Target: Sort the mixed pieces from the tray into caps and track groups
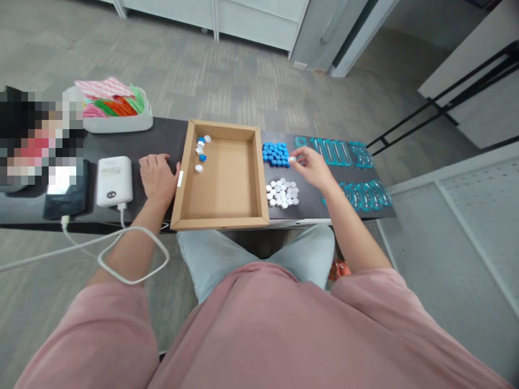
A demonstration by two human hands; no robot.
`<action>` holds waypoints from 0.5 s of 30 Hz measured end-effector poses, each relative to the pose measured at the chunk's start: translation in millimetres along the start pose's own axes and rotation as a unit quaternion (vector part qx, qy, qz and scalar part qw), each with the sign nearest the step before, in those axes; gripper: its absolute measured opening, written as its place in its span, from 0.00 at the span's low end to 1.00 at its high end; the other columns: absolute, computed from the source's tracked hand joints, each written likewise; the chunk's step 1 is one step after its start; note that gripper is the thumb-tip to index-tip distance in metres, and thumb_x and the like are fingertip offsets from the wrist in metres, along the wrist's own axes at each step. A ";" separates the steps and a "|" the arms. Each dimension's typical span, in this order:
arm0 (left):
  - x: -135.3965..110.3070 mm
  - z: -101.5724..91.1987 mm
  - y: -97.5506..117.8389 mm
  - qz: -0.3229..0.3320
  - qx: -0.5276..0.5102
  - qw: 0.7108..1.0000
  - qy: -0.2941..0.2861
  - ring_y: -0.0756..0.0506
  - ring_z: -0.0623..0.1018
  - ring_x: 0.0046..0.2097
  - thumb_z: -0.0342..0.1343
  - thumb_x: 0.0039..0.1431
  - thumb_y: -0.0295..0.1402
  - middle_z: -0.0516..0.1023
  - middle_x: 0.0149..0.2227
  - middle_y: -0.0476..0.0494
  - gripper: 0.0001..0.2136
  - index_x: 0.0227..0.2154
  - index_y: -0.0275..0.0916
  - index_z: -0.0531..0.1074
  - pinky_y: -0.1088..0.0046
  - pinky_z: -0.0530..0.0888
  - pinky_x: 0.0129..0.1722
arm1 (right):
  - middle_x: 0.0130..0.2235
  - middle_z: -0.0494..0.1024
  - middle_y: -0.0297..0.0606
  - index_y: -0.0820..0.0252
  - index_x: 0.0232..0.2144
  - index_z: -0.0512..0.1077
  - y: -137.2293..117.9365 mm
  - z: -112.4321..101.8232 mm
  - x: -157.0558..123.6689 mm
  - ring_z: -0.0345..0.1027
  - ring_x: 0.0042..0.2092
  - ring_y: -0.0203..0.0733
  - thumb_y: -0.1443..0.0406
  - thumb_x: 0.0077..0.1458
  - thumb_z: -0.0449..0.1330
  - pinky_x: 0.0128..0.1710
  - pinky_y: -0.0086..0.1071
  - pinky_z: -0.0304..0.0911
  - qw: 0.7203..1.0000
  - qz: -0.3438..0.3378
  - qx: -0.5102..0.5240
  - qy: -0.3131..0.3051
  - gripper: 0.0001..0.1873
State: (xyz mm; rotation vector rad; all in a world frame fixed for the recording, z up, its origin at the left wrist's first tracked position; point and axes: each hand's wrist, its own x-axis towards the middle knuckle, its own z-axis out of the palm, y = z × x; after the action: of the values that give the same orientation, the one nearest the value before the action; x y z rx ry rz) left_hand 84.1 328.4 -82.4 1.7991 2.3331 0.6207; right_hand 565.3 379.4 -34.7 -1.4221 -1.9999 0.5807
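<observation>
My left hand (156, 178) lies on the dark table against the left wall of a shallow cardboard box (264, 178), fingers loosely spread and holding nothing. Inside the box, along its left side, sit several small hexagonal pieces, among them a blue piece (203, 158) and a white piece (198, 168). To the right of the box, my right hand (310, 166) pinches a white hexagonal piece (292, 159) between thumb and fingertips. It is at the right edge of a cluster of blue hexagonal pieces (275, 154). Nearer me is a pile of white hexagonal pieces (283, 193).
Clear teal plastic parts (330, 151) lie at the table's right end, more (367, 195) nearer me. On the left are a white power bank (114, 181) with a looping cable (141, 229), a dark phone (68, 197) and a white bin (119, 125) of colourful items.
</observation>
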 end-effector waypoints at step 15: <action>2.2 2.3 -1.7 -0.011 0.024 0.999 0.023 0.26 0.65 0.70 0.47 0.76 0.29 0.75 0.64 0.15 0.21 0.61 0.24 0.77 0.45 0.64 0.76 | 0.53 0.89 0.47 0.56 0.60 0.78 42.0 -14.8 -108.2 0.84 0.41 0.48 0.67 0.54 0.69 0.47 0.45 0.82 0.993 0.107 0.014 -0.042 0.29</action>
State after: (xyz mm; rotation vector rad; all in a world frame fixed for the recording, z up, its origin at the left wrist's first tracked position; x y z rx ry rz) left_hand 82.8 330.7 -84.8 1.7945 2.4150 0.6136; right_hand 629.7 291.0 -76.1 -1.6312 -1.9068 0.7699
